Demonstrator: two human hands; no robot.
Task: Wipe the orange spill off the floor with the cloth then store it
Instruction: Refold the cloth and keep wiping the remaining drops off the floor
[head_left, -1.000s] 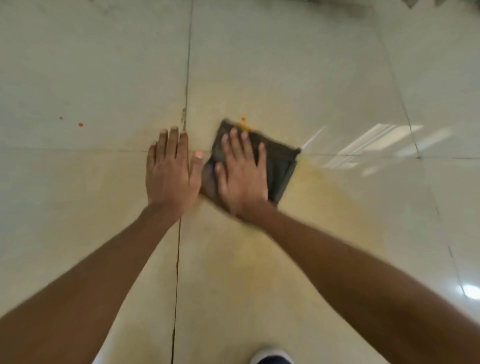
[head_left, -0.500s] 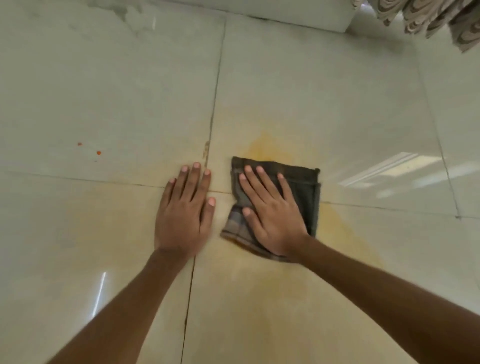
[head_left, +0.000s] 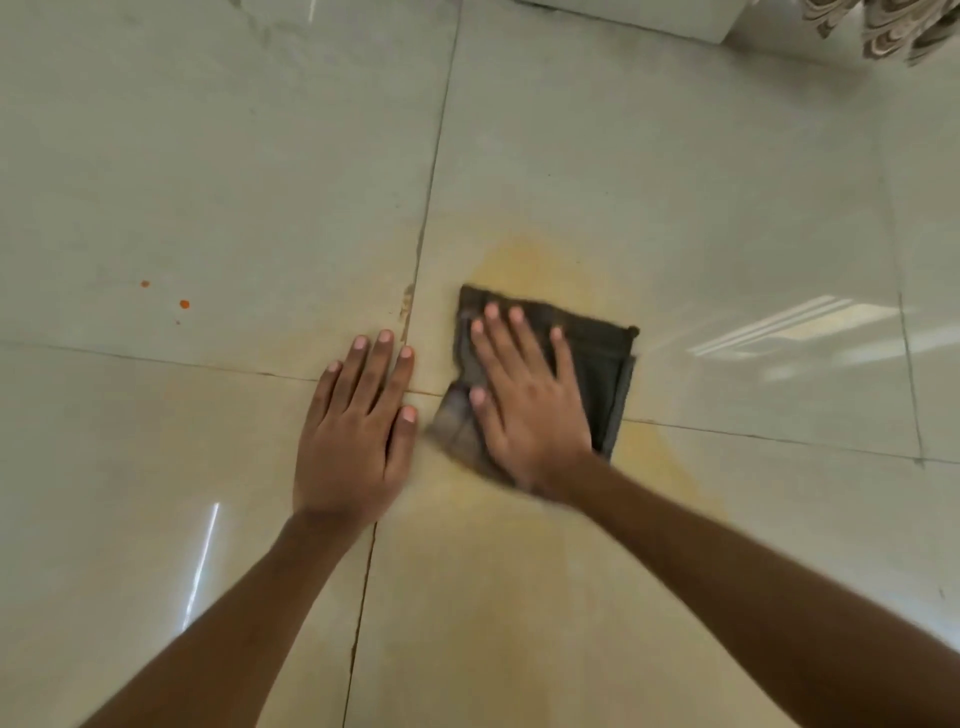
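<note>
Right hand lies flat, fingers spread, pressing the dark folded cloth onto the floor. Left hand is planted open and empty just beside it. Pale orange spill smears around the cloth; small orange drops sit far left.

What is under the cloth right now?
The folded cloth lies flat on the tile floor under the right hand. Yellow-orange smear shows around its edges; whatever remains directly beneath it is covered.
</note>
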